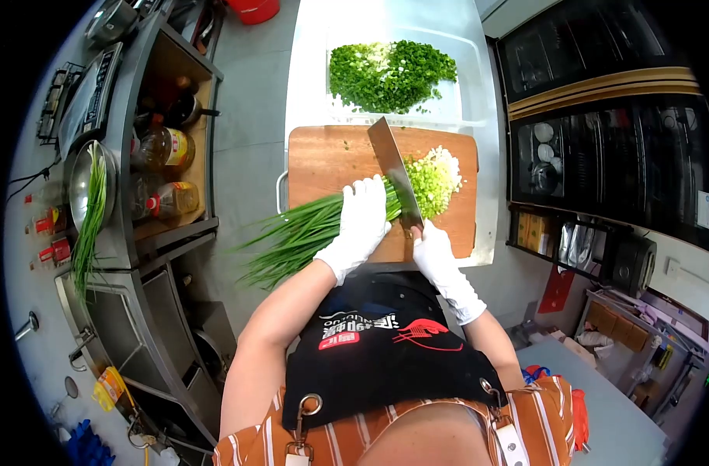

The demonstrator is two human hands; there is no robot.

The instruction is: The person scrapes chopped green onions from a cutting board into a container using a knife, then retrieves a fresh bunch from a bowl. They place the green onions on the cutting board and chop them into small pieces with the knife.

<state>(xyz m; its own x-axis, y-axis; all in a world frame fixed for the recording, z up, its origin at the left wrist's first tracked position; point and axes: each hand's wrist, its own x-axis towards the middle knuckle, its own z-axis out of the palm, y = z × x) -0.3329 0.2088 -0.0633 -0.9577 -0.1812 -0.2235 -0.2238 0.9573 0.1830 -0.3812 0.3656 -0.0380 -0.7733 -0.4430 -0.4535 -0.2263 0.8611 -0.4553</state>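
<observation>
My left hand (362, 217), in a white glove, presses down around a bunch of scallions (300, 231) on the wooden cutting board (323, 159). Long green leaves stick out past the board's left edge. In my right hand (436, 250), also gloved, is the handle of a cleaver (395, 167), mostly covered by the fingers. Its blade stands across the bunch, just right of my left fingertips. Chopped scallions (433, 182), pale green and white, lie heaped to the right of the blade.
Beyond the board, a clear tray (440, 109) holds chopped greens (393, 75). More scallions (94, 210) hang from a metal bowl (81, 186) at left. Oil bottles (176, 149) sit on a shelf below. A dark glass-fronted cabinet (610, 155) stands right.
</observation>
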